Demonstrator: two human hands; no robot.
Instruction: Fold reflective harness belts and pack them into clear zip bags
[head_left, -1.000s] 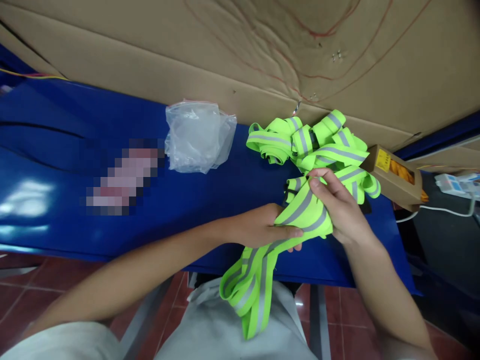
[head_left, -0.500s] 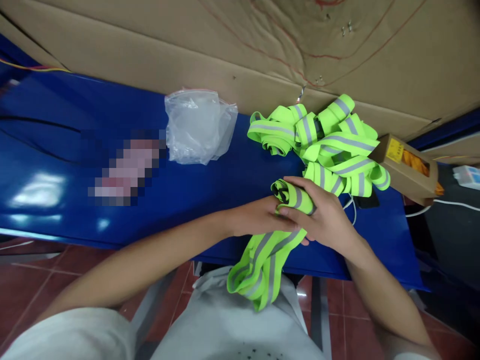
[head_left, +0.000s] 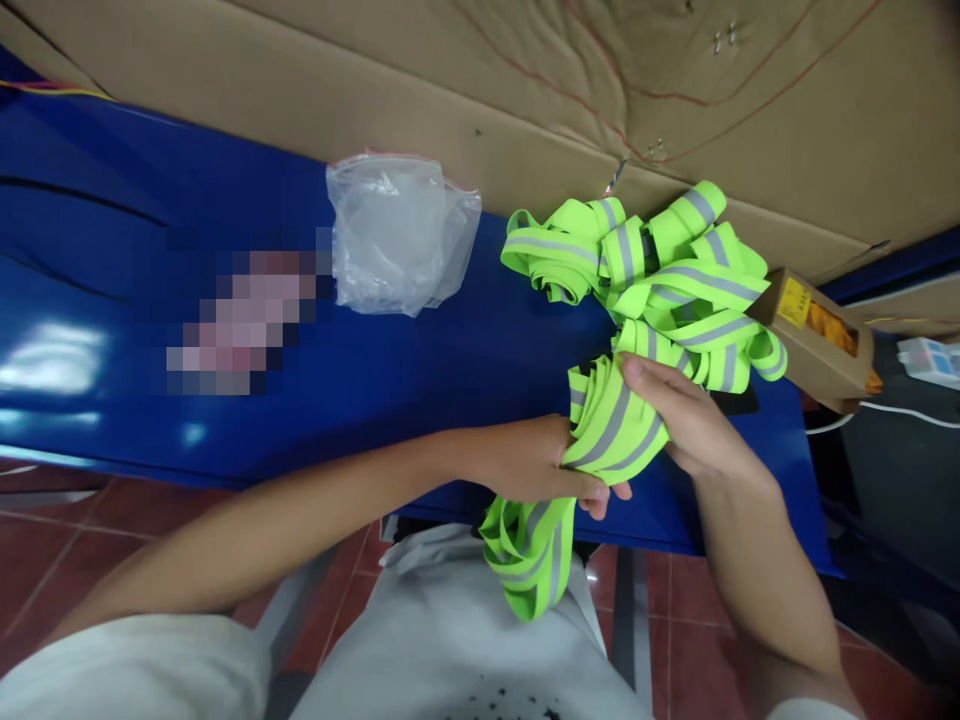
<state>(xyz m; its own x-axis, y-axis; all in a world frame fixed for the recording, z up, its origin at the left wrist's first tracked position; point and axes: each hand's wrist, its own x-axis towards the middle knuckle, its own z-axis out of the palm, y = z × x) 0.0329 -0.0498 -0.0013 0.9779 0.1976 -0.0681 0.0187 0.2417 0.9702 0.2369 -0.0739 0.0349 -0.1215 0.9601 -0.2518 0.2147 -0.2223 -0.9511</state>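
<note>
A bundle of folded neon-green reflective straps (head_left: 611,425) with grey stripes is held over the front of the blue table. My left hand (head_left: 536,462) is wrapped round its middle, with the thumb across the front. Below that hand, loops of the strap dangle in front of my shirt. Higher up, my right hand (head_left: 686,415) grips the right side of the bundle, thumb on top and the other fingers mostly hidden behind it. Just beyond my hands, a loose pile of the same green straps (head_left: 686,285) lies on the table.
Clear plastic zip bags (head_left: 390,235) lie left of the pile on the blue table (head_left: 450,370). Further left is a pixelated patch with dark cables. A cardboard box (head_left: 817,340) with orange contents stands at the right. A cardboard panel (head_left: 360,80) rises behind.
The rolled top of the strap bundle has opened into wider, flatter folds. My right hand has shifted from over the roll to its right side. The view has moved slightly.
</note>
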